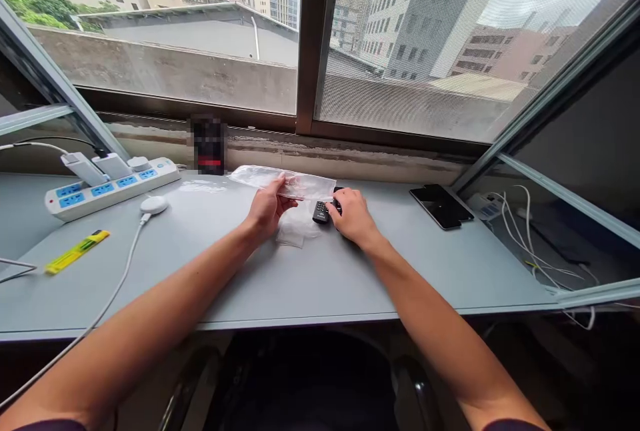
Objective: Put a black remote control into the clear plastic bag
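A long clear plastic sleeve (310,184) is pinched between the thumb and fingers of my left hand (270,208), raised a little off the desk and stretching toward the right. My right hand (353,214) is closed over a black remote control (339,203), most of which its fingers hide. Just left of those fingers, the lower end of a black remote with buttons (321,212) shows; I cannot tell whether it is a separate one. More clear plastic (291,236) lies flat on the desk below the sleeve.
A white power strip (115,188) with plugs stands at the left on the grey desk (320,284). Near it are a white round charger (153,204) with its cable and a yellow packet (77,252). Dark phones (440,206) lie at right; a blurred dark object (209,144) stands by the window.
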`<state>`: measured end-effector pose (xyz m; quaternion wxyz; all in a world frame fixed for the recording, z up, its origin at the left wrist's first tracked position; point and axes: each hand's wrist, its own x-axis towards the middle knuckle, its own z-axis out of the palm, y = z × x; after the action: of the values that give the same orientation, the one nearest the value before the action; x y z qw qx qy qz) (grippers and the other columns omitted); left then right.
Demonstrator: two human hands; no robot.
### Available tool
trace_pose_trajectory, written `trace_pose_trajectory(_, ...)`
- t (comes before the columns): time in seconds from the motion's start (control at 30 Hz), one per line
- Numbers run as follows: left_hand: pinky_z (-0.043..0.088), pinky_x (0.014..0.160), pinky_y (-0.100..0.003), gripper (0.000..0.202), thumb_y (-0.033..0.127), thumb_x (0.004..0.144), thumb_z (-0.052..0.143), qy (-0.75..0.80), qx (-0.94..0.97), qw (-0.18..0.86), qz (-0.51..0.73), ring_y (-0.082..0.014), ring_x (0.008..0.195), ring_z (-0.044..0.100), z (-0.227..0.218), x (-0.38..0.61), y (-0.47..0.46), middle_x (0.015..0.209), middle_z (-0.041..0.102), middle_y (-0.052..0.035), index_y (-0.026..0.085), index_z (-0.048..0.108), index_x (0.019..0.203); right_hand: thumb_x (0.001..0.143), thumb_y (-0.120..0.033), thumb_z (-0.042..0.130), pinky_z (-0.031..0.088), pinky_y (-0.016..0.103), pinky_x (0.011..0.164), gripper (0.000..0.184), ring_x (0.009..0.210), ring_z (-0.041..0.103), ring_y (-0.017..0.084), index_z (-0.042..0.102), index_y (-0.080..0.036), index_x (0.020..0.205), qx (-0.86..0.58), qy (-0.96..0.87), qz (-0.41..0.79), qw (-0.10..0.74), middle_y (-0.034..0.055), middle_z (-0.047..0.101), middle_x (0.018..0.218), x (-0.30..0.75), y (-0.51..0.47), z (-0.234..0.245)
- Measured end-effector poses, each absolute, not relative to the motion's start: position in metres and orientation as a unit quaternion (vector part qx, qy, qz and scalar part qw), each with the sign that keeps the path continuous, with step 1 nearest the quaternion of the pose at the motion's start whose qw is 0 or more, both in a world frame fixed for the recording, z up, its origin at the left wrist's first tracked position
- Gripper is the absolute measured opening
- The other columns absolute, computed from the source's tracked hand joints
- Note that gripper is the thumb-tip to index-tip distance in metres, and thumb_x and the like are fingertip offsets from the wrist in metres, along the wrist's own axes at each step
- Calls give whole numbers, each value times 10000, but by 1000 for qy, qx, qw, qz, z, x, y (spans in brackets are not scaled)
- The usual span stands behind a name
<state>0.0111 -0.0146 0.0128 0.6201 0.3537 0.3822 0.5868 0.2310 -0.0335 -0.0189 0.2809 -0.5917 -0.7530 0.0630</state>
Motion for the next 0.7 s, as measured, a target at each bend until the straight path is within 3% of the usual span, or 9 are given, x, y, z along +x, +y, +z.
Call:
trace_pose_trajectory(0.23, 562, 583, -252, 248, 371, 1013, 681, 388, 337, 623, 589, -140, 665, 699, 14, 12, -15, 1055, 817, -107, 142, 776, 1007, 1067, -214, 506, 449, 523, 1096, 325, 1294, 565, 378, 739, -194, 1292, -616, -747, 69, 241, 159, 693, 1400, 238, -32, -18)
trace_pose_trajectory(0.47, 556, 587, -258, 225, 368, 998, 704, 389, 335, 619, 594, -139, 658, 699, 13, 12, -15, 1069, 819, -103, 153, 766, 992, 1054, -232, 564, 451, 518, 1117, 283, 1296, 583, 367, 752, -187, 1260, -609, -744, 78, 262, 154, 717, 1368, 237, -31, -16)
trace_pose_trajectory(0.7, 549, 581, -253, 218, 372, 991, 720, 393, 329, 620, 594, -142, 650, 701, 12, 11, -14, 1002, 809, -93, 158, 751, 962, 1061, -244, 584, 416, 507, 1178, 296, 1410, 527, 368, 750, -178, 1297, -635, -732, 65, 238, 156, 677, 1481, 235, -30, -18)
